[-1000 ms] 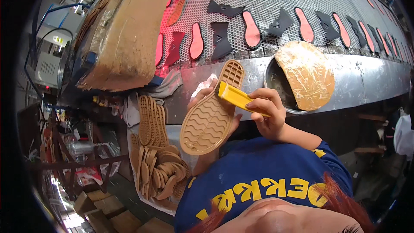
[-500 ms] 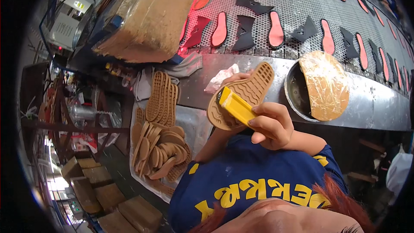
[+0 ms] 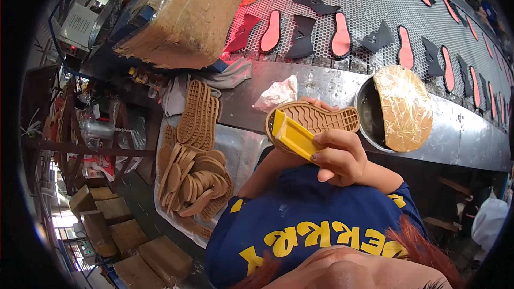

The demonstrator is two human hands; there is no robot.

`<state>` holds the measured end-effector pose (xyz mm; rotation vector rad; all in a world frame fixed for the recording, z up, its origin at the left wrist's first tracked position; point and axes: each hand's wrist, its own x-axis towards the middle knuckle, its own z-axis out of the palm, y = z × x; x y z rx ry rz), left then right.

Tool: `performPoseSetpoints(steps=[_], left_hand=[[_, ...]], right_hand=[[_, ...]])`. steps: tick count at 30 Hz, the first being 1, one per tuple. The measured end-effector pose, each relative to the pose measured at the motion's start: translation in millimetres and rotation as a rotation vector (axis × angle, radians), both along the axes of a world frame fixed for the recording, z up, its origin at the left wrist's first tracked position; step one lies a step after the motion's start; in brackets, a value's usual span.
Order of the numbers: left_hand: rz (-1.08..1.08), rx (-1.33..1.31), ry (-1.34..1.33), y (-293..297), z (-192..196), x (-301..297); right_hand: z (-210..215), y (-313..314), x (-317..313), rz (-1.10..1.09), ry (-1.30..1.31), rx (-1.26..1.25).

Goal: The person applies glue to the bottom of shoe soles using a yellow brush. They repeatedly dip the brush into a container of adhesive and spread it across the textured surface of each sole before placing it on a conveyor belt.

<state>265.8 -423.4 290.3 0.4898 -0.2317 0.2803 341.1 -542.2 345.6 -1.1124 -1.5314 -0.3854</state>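
Observation:
A tan shoe sole [image 3: 326, 118] lies nearly level in front of my chest, its grooved tread facing up and the narrow gridded end pointing right. Behind it, my left hand [image 3: 317, 104] is closed around the far edge, mostly hidden by the sole. My right hand [image 3: 345, 156] grips a flat yellow brush-like tool [image 3: 293, 137] between thumb and fingers. The tool's dark tip is over the sole's wide left end; I cannot tell whether it touches. More tan soles [image 3: 195, 174] are piled in a plastic-lined tray [image 3: 243, 150] to the left.
A round metal pan [image 3: 369, 109], partly covered by a tan wrapped lid [image 3: 404, 109], stands on the metal ledge [image 3: 460, 128] at right. Crumpled pale paper [image 3: 277, 94] lies beyond my left hand. A mesh belt [image 3: 369, 8] carries pink-topped insoles and black pieces. Cardboard boxes [image 3: 160, 262] are lower left.
The sole has turned clockwise, its narrow end swinging from upper right down to the right. My left hand turned with it. The yellow tool stays almost in place in my right hand.

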Motion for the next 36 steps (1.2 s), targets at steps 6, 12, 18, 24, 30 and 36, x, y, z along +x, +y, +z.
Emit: performPoseSetpoints(steps=[6, 12, 18, 24, 30, 36], left_hand=[[0.054, 0.276, -0.069, 4.6, -4.1, -4.5], [0.262, 0.573, 0.300, 26.9, -9.4, -10.3], [0.112, 0.164, 0.174, 55.1, 18.9, 1.8], [0.037, 0.002, 0.338, 55.3, 14.1, -4.7], [-0.068, -0.001, 0.253, 58.8, 2.1, 0.1], [-0.067, -0.062, 0.278, 53.2, 7.0, -0.4]], right_hand=[[-3.6, -9.1, 10.7, 0.078, 0.125, -0.051], [5.5, -7.8, 21.6, -0.216, 0.197, -0.038], [24.3, 13.1, 47.3, -0.186, 0.325, -0.065], [-3.3, 29.1, 24.2, -0.246, 0.087, -0.177], [-2.5, 18.6, 32.2, 0.030, 0.379, -0.404], [-4.3, 14.0, -1.1, -0.051, 0.140, -0.291]])
